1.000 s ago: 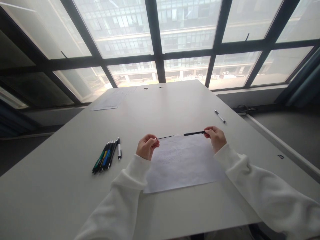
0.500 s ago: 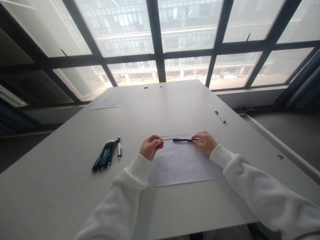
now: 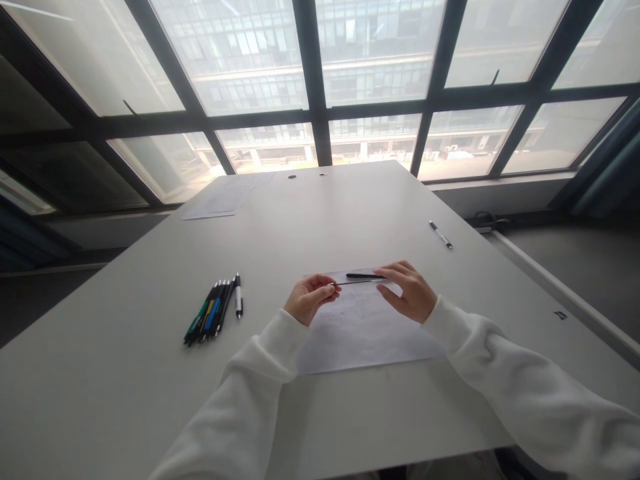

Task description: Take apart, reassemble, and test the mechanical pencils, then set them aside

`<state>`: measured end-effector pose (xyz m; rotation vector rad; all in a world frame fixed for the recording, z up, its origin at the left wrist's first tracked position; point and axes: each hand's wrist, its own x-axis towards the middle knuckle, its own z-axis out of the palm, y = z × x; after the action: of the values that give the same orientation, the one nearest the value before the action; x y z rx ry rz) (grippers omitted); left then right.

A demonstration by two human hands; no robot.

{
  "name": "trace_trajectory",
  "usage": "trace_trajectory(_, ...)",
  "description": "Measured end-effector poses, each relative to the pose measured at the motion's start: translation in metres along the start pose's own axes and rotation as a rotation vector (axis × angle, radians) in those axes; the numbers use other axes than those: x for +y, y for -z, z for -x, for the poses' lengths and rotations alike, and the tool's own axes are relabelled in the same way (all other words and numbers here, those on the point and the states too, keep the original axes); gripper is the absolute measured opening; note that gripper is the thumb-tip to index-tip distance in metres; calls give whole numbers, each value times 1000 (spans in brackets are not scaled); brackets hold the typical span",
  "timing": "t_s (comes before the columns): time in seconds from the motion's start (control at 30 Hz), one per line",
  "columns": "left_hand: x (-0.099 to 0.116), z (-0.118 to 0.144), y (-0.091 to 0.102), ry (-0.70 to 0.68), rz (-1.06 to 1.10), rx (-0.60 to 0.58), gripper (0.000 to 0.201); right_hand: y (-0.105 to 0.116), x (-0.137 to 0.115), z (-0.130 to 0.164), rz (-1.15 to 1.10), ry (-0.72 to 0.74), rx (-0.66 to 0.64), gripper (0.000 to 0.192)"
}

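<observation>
A thin dark pen refill is pinched at its left end between the thumb and fingers of my left hand. It runs sideways over the sheet of paper, and its lighter right end reaches the gap between my right thumb and fingers. Just behind it, a black pen barrel lies nearly parallel, its right end under the fingertips of my right hand. The right thumb stands apart from those fingers. Whether they press on the barrel or only touch it is hidden.
Left of the paper lies a row of several pens, with a white-and-black pen beside it. Another such pen is at the right. More paper lies at the far left of the white table. Windows are beyond.
My left hand has shifted right with the refill, which now crosses in front of the black barrel. The barrel has moved slightly away from me. My right thumb has parted from the fingers.
</observation>
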<state>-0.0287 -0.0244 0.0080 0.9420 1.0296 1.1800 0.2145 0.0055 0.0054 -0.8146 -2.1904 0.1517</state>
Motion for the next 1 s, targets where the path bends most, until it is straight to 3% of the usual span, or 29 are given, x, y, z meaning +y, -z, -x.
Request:
trace_trajectory(0.37, -6, -1, -10, -57, -135, -86, 27, -7, -7, -1, 12, 130, -120, 21)
trace_trajectory(0.53, -3, 2, -13, -81, -151, -95, 26, -7, -7, -1, -34, 84, -103, 19)
trace_trajectory(0.77, 2, 2, -4, -171, -248, -58, 25, -3, 2, 1, -61, 3, -76, 17)
trace_trajectory(1.0, 1, 1, 2, -189, -358, -30, 20, -4, 13, 6, 99, -68, -220, 16)
